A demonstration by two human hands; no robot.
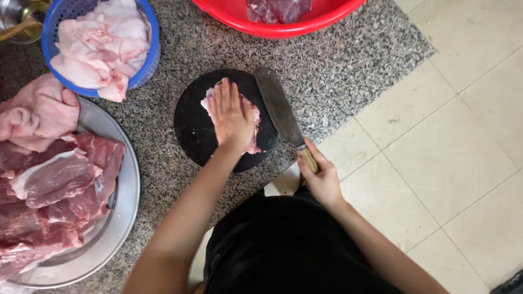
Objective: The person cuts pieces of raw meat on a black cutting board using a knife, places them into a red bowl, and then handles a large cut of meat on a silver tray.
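Left hand (231, 115) flat on soft pink meat (251, 121), round black board (190, 128) beneath.

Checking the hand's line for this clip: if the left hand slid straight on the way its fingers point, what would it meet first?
The left hand lies flat on the meat, fingers pointing up the picture. Straight on it would cross the board edge, then bare granite; the red basin lies roughly beyond.
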